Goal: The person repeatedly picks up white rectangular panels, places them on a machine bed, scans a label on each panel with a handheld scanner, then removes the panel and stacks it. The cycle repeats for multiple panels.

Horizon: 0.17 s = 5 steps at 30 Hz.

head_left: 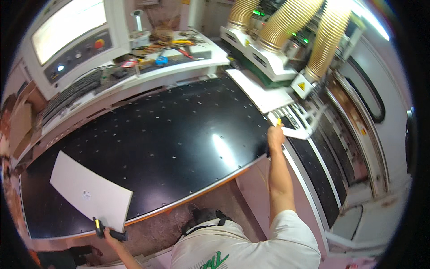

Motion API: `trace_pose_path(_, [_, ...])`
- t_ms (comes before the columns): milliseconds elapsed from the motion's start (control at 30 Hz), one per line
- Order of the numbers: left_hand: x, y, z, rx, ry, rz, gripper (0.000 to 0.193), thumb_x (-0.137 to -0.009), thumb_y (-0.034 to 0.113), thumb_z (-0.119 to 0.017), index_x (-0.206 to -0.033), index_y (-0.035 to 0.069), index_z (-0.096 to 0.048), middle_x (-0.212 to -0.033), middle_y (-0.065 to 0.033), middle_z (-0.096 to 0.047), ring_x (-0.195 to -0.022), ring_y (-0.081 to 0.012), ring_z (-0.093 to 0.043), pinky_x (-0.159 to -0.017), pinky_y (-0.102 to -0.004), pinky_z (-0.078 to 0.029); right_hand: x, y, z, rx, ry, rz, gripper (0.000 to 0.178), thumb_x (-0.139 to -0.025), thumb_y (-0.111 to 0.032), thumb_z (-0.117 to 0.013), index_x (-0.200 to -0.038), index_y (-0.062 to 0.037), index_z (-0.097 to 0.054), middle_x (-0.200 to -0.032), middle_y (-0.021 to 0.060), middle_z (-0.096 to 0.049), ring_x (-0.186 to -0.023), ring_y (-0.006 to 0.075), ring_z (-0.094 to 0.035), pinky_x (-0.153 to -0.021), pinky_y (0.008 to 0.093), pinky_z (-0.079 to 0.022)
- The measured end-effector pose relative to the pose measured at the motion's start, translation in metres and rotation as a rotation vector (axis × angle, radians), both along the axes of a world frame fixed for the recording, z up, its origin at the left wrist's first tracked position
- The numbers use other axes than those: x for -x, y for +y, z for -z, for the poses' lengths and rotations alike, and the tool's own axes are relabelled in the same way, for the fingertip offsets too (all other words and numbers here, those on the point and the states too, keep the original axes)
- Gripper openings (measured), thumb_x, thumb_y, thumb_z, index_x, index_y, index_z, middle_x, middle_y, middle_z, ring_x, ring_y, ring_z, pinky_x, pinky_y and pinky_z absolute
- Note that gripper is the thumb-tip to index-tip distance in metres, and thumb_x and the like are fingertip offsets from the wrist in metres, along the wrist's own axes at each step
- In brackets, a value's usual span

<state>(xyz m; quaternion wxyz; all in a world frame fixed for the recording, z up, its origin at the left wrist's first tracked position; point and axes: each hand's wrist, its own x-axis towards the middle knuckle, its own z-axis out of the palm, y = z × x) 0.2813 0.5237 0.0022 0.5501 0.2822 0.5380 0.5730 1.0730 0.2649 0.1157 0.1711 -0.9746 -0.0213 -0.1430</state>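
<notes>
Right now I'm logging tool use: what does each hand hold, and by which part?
The left hand grips a black handheld tool with a yellow mark by its handle. The right hand pinches a small yellow object by its lower end.

Control screen (67,24), keyboard (71,92) — cluttered shelf (170,56) (tools), ribbed hoses (329,33)
</notes>
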Motion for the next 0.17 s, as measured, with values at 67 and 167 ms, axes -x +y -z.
trace_pose_path(67, [0.000, 0.002, 0.003, 0.122, 0.062, -0.140, 0.017, -0.085, 0.026, -0.066, -0.082, 0.012, -0.056, -0.079, 0.0012, -0.052, -0.076, -0.0146, -0.052, -0.073, -0.0311, -0.045, -0.019, -0.016, 0.035, 0.268, -0.210, -0.159, 0.032, -0.093, -0.021, -0.054, -0.077, -0.0016, -0.074, -0.084, 0.0194, -0.073, -0.078, 0.0365, -0.073, -0.067, 0.0501, -0.057])
trace_pose_path(167, [-0.010, -0.003, 0.005, 0.058, 0.002, -0.047, 0.027, -0.083, 0.020, -0.067, -0.103, 0.003, -0.064, -0.088, -0.0003, -0.056, -0.075, -0.0170, -0.053, -0.070, -0.0331, -0.046, -0.035, -0.020, 0.060, 0.597, -0.217, -0.436, 0.025, -0.095, -0.018, -0.057, -0.104, -0.0036, -0.076, -0.094, 0.0183, -0.074, -0.084, 0.0308, -0.073, -0.076, 0.0443, -0.057])
